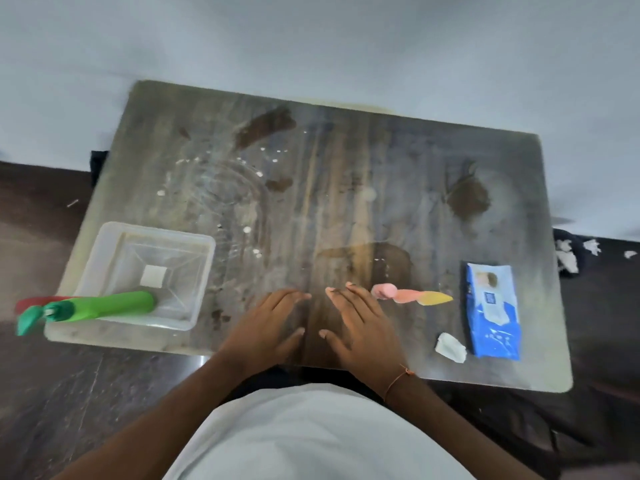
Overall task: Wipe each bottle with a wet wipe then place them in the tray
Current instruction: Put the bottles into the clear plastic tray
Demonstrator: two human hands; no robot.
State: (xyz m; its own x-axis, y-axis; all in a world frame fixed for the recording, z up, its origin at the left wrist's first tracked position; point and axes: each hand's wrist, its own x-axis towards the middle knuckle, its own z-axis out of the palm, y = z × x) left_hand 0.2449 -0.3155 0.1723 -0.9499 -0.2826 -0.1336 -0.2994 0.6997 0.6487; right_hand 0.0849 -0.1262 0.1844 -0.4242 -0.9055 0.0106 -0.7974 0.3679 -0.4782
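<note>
A clear plastic tray [104, 247] stands at the table's front left. A green bottle [110, 305] lies across its front rim, its nozzle sticking out to the left; something red [34, 303] shows just behind the nozzle. A pink-and-yellow bottle [412, 296] lies on its side right of my hands. A blue wet-wipe pack [493, 313] rests at the front right, with a crumpled white wipe [450, 347] beside it. My left hand [266, 327] and my right hand [356, 323] lie flat on the table, fingers spread, holding nothing.
The wooden table [329, 188] is stained and dotted with white specks. White scraps [568, 254] lie on a dark surface off its right edge. A pale wall stands behind, with dark floor on both sides.
</note>
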